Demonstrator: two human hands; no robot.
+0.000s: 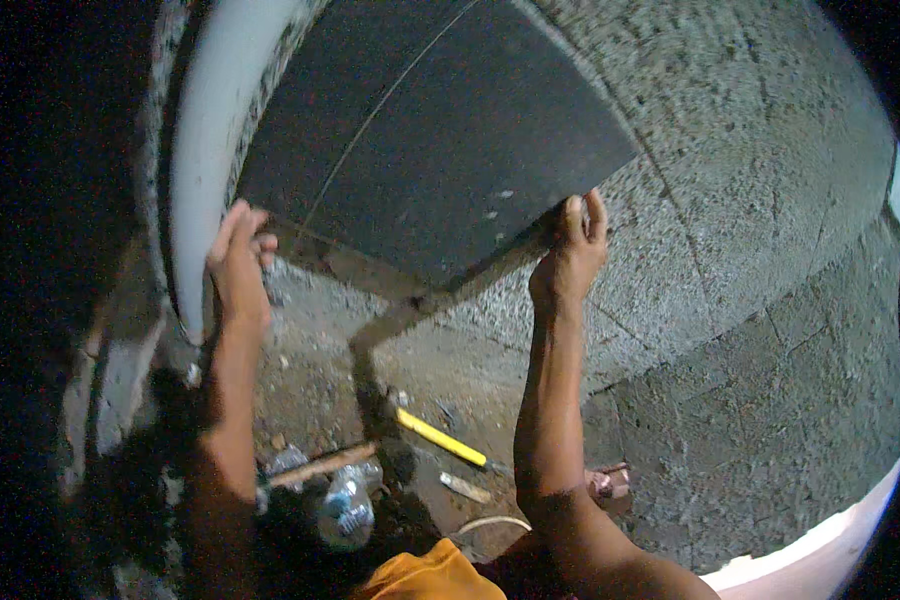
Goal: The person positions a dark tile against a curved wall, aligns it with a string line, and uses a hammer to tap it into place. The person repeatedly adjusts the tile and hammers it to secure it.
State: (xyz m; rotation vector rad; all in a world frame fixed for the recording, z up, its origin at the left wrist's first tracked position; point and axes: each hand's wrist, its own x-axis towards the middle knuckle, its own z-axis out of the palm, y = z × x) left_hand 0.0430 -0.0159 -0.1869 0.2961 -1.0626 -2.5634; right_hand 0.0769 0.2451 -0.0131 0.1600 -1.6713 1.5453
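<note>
A large dark grey tile (490, 130) stands against the rough wall in front of me, with a thin line running down its left part. My left hand (238, 250) is at its lower left corner, fingers curled at the edge, close beside a white pipe (210, 150). On the lower right edge, my right hand (575, 240) grips the tile, its fingertips pointing up. Both arms reach up from below. How far the fingers go behind the tile is hidden.
Rough grey mortar with scored lines covers the wall (740, 180). On the dirty ground below lie a yellow bar-shaped thing (440, 438), a clear plastic bottle (348, 510), a wooden stick (322, 465) and a small pale piece (465, 488).
</note>
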